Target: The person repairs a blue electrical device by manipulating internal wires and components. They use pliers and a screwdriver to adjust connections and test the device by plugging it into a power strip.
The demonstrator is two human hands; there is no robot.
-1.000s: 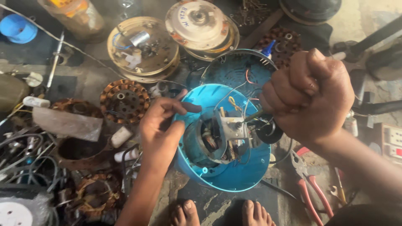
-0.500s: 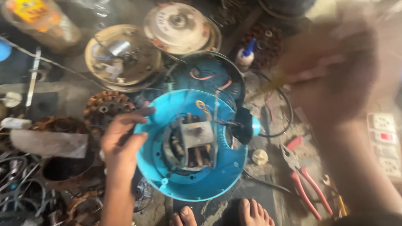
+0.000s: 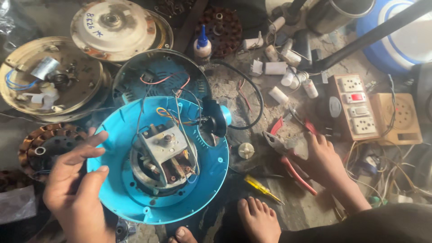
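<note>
So the blue fan housing is sitting tilted at the bottom centre of the view, open side up, with the motor bare in the middle and its wires looping up toward 12 o'clock; the left hand has it by the rim at 9 o'clock, fingers spread loosely and thumb along the edge, more steadying than gripping; the right hand is way over at 3 o'clock, palm down on the red-handled pliers on the floor, fingers curled over them, though I can't tell if it's actually closed around the handles or just resting there.

Progress-wise, my read: the housing is already opened up and the motor exposed, but the motor looks like it's still bolted in its bracket and the wires still run to the black knob at 1 o'clock, so the actual pulling apart or fixing is mostly still ahead; the yellow screwdriver lies unused near the bare foot at 5 o'clock.

Hard to make out: which wires are connected where; whatever's under the housing; the right wrist is cut off by a dark sleeve at the bottom edge.
</note>
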